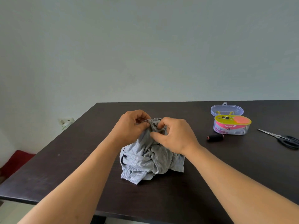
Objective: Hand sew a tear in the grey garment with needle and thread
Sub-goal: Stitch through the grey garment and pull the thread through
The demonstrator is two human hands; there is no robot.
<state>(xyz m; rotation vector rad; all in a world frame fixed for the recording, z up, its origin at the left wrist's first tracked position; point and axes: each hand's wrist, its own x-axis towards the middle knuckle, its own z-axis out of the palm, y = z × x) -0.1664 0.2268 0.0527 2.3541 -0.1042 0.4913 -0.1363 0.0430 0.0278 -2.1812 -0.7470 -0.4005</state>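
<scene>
A crumpled grey garment (145, 160) is bunched in a heap on the dark table (202, 183), its top pulled up between both hands. My left hand (131, 126) pinches the raised top edge of the fabric from the left. My right hand (175, 136) pinches the same fold from the right, fingers curled into the cloth. No needle or thread shows between the fingers; the tear is hidden in the folds.
A black thread spool (215, 137) lies right of the garment. Behind it sits an open sewing kit box (232, 125) with its clear lid (226, 109) tipped back. Black-handled scissors (283, 139) lie at the far right. A wall socket (67, 122) is left of the table.
</scene>
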